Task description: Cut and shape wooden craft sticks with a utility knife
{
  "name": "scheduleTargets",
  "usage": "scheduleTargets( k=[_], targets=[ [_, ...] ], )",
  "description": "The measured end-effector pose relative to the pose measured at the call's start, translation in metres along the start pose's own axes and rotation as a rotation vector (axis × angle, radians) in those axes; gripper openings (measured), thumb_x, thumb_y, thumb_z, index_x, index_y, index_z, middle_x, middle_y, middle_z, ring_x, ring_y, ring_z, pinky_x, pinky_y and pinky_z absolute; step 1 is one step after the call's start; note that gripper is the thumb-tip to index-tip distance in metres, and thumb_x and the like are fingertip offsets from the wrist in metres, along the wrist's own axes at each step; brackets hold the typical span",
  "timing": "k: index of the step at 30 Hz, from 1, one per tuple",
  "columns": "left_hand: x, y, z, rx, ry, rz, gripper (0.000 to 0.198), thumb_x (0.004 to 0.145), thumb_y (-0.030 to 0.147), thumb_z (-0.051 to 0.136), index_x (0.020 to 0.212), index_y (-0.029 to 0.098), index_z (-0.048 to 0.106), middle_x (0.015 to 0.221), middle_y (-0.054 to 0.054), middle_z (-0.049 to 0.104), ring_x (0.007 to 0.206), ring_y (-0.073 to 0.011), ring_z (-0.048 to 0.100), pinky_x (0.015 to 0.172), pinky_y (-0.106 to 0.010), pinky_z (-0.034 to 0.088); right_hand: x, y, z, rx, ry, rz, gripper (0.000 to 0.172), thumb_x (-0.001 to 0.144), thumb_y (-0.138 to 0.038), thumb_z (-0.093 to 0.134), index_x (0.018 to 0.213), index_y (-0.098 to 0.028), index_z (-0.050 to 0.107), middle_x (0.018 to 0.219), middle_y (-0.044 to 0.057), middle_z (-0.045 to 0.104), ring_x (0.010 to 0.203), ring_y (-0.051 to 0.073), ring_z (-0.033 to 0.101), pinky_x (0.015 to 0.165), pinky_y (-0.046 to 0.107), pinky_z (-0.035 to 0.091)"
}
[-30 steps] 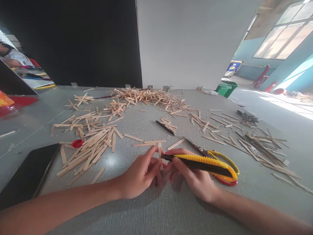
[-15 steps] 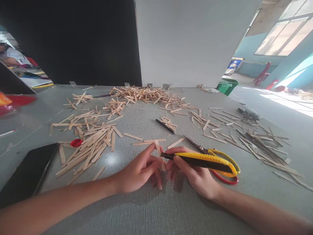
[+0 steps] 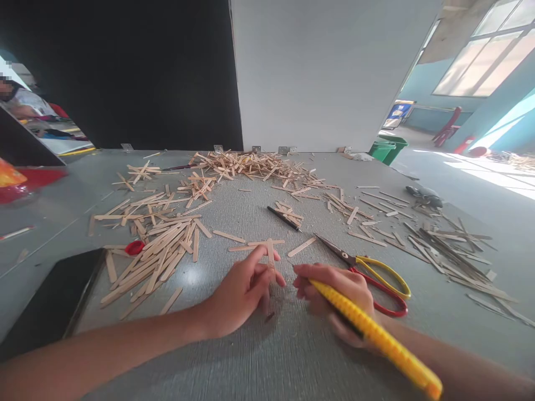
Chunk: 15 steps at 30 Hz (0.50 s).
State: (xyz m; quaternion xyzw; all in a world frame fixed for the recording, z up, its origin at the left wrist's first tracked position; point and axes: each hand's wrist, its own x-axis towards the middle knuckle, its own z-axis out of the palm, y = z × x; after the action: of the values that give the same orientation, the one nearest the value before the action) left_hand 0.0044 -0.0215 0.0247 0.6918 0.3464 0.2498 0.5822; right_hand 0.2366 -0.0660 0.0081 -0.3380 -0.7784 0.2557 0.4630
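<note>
My left hand (image 3: 240, 292) pinches a wooden craft stick (image 3: 271, 252) upright between thumb and fingers, a little above the grey table (image 3: 234, 367). My right hand (image 3: 340, 295) is wrapped round a yellow utility knife (image 3: 376, 337), whose rear end slants down towards the lower right. The knife's front end is hidden by the fingers, so the blade does not show. Beside the right hand lie scissors (image 3: 363, 270) with one yellow and one red handle. Just beyond both hands, a black pen (image 3: 284, 218) and a few loose sticks rest on the table.
A heap of craft sticks (image 3: 251, 164) lies along the back, below an upright panel (image 3: 334, 72). More sticks (image 3: 161, 256) and a red cap (image 3: 134, 247) are at left, near a black phone (image 3: 50, 298). Dark offcuts (image 3: 455, 256) lie at right. A person (image 3: 29, 106) sits far left.
My right hand has drawn away from the stick and turned the utility knife from lying sideways to pointing down and right. My left hand stays on the stick, now more upright.
</note>
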Motion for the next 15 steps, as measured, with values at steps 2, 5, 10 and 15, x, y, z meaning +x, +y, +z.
scheduleTargets(
  k=[2, 5, 10, 15],
  targets=[
    [-0.002, 0.009, -0.002, 0.069, 0.076, 0.027, 0.029, 0.112, 0.050, 0.044, 0.122, 0.024, 0.050, 0.095, -0.002, 0.071, 0.053, -0.0096, 0.055, 0.052, -0.023, 0.041, 0.001, 0.000, -0.005, -0.315, -0.149, -0.197, 0.038, 0.108, -0.018, 0.052, 0.145, -0.023, 0.056, 0.099, 0.011, 0.077, 0.073, 0.022, 0.073, 0.059, 0.034, 0.056],
    [-0.006, 0.028, -0.008, 0.090, 0.102, 0.071, 0.031, 0.113, 0.049, 0.042, 0.118, 0.022, 0.056, 0.086, 0.002, 0.063, 0.054, -0.0095, 0.050, 0.053, -0.023, 0.041, 0.008, -0.005, -0.008, -0.708, -0.349, -0.244, 0.041, 0.103, -0.007, 0.046, 0.141, -0.011, 0.058, 0.098, 0.015, 0.075, 0.076, 0.027, 0.072, 0.058, 0.038, 0.057],
    [-0.016, 0.062, -0.017, 0.009, 0.082, 0.053, 0.025, 0.113, 0.041, 0.040, 0.114, 0.023, 0.058, 0.069, 0.008, 0.040, 0.055, -0.0120, 0.036, 0.052, -0.023, 0.035, 0.017, -0.018, -0.020, -0.991, -0.473, 0.116, 0.058, 0.077, 0.011, 0.053, 0.129, -0.014, 0.064, 0.102, 0.011, 0.072, 0.078, 0.024, 0.073, 0.056, 0.032, 0.054],
    [-0.032, 0.081, -0.021, 0.046, 0.042, 0.001, 0.038, 0.111, 0.050, 0.038, 0.089, 0.024, 0.056, 0.061, 0.009, 0.029, 0.051, -0.0127, 0.027, 0.050, -0.026, 0.028, -0.005, -0.008, -0.052, -1.412, -0.436, 0.536, 0.030, 0.078, 0.010, 0.055, 0.091, -0.013, 0.068, 0.085, 0.014, 0.070, 0.068, 0.029, 0.074, 0.050, 0.033, 0.046]
  ],
)
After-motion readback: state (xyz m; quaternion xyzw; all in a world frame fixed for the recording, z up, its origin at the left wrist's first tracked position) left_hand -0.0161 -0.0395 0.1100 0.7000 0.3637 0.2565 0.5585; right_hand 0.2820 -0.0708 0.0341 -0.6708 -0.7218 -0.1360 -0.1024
